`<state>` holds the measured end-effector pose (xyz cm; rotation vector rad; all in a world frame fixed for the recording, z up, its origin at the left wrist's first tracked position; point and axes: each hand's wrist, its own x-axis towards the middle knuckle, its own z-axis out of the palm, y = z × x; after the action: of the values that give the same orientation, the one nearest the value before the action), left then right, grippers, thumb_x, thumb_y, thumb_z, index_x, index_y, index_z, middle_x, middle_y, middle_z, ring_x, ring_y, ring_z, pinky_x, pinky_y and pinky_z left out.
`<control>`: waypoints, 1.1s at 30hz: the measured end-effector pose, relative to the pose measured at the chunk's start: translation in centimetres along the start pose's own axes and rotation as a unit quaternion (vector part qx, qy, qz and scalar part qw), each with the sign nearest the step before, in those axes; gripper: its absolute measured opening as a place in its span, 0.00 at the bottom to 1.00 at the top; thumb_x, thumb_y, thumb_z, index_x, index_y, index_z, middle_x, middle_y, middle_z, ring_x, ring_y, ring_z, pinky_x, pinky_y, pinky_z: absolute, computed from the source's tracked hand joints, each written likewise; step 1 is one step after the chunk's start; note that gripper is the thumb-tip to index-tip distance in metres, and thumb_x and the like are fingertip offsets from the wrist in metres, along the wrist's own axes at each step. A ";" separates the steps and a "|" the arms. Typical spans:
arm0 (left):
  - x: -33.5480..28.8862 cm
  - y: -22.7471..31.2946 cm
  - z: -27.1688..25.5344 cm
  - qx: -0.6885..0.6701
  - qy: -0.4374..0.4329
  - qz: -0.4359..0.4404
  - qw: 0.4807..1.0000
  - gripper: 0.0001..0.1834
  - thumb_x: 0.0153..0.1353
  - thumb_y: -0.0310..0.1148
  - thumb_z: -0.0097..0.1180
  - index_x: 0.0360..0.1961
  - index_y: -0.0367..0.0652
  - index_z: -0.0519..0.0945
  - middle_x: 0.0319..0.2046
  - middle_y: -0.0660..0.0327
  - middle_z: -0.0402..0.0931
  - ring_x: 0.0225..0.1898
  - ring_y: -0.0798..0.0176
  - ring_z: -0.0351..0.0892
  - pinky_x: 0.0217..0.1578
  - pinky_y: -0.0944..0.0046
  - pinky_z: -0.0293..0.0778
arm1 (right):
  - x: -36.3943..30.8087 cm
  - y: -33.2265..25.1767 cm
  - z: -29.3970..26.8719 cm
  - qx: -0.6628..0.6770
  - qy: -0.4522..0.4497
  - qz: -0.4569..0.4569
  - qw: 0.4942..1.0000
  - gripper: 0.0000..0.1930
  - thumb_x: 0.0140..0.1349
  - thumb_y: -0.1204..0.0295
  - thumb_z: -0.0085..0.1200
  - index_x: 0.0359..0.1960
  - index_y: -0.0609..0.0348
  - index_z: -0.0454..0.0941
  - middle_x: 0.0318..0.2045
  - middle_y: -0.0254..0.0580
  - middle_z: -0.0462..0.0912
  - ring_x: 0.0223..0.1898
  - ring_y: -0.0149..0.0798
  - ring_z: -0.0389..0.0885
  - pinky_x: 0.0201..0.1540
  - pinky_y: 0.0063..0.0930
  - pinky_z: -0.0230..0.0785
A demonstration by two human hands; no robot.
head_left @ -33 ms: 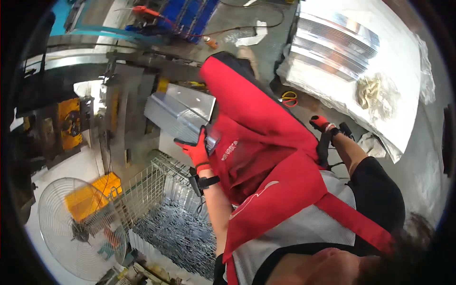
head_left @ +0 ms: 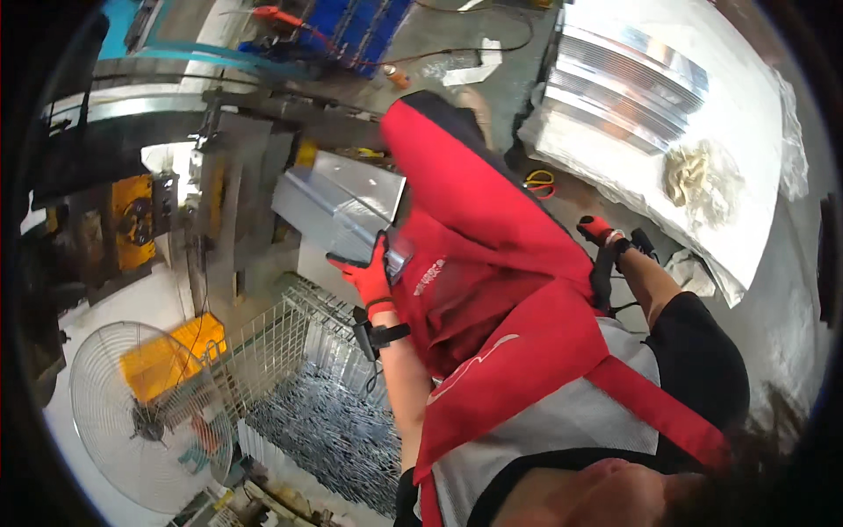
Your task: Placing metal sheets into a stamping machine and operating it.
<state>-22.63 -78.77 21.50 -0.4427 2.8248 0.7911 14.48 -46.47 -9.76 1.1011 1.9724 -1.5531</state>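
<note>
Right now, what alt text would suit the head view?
A left hand in a red glove grips a bent grey metal sheet above a wire basket; the right hand, also gloved, is beside a red apron.

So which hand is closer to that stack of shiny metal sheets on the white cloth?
Right. The right hand hangs just below and left of the stack of metal sheets, not touching it. The left hand is farther off, gripping a bent metal piece.
</note>
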 end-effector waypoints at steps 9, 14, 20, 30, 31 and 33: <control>-1.1 1.1 0.1 -0.106 -0.024 0.062 0.992 0.67 0.41 0.51 0.72 0.69 0.36 0.36 0.64 0.37 0.46 0.66 0.43 0.51 0.64 0.52 0.53 | 0.0 -0.8 0.3 -0.089 -0.012 0.070 0.993 0.17 0.55 0.57 0.49 0.24 0.61 0.77 0.23 0.50 0.80 0.28 0.51 0.78 0.34 0.43 0.68; 0.1 -2.6 1.4 -0.204 -0.029 0.056 0.977 0.59 0.49 0.35 0.69 0.68 0.32 0.36 0.68 0.46 0.41 0.67 0.54 0.47 0.66 0.58 0.49 | 3.6 -2.1 1.0 -0.107 -0.038 0.088 0.990 0.18 0.56 0.57 0.48 0.27 0.62 0.79 0.28 0.56 0.80 0.34 0.56 0.79 0.39 0.45 0.69; 0.3 -1.6 0.2 0.028 -0.095 0.088 0.991 0.53 0.59 0.33 0.59 0.69 0.41 0.30 0.69 0.50 0.35 0.68 0.56 0.42 0.66 0.55 0.47 | 14.0 -5.3 1.9 -0.004 -0.039 0.206 0.978 0.18 0.58 0.58 0.48 0.26 0.63 0.78 0.25 0.47 0.82 0.28 0.44 0.81 0.33 0.38 0.71; 4.2 9.6 9.8 0.046 -0.072 -0.024 0.996 0.52 0.59 0.34 0.58 0.69 0.41 0.31 0.69 0.49 0.37 0.68 0.55 0.43 0.66 0.55 0.48 | 24.8 -5.7 9.7 0.091 0.062 0.313 0.944 0.21 0.59 0.56 0.50 0.45 0.61 0.74 0.38 0.44 0.82 0.35 0.39 0.82 0.34 0.33 0.74; 4.7 9.7 10.6 0.054 -0.072 -0.025 0.996 0.52 0.59 0.34 0.58 0.69 0.41 0.31 0.69 0.49 0.37 0.68 0.55 0.43 0.66 0.55 0.48 | 25.6 -5.5 10.1 0.080 0.067 0.309 0.945 0.21 0.59 0.56 0.50 0.45 0.61 0.74 0.38 0.44 0.82 0.35 0.39 0.82 0.34 0.33 0.74; 5.7 9.9 11.5 0.073 -0.068 -0.029 0.995 0.52 0.59 0.34 0.58 0.69 0.41 0.31 0.69 0.49 0.37 0.68 0.55 0.43 0.66 0.54 0.48 | 26.8 -5.4 11.3 0.059 0.071 0.307 0.947 0.21 0.59 0.56 0.50 0.45 0.61 0.74 0.38 0.44 0.81 0.35 0.39 0.82 0.34 0.33 0.74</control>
<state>-30.26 -65.98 15.15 -0.4290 2.7057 0.5750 -7.92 -48.53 -29.05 1.7118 1.4139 -1.2798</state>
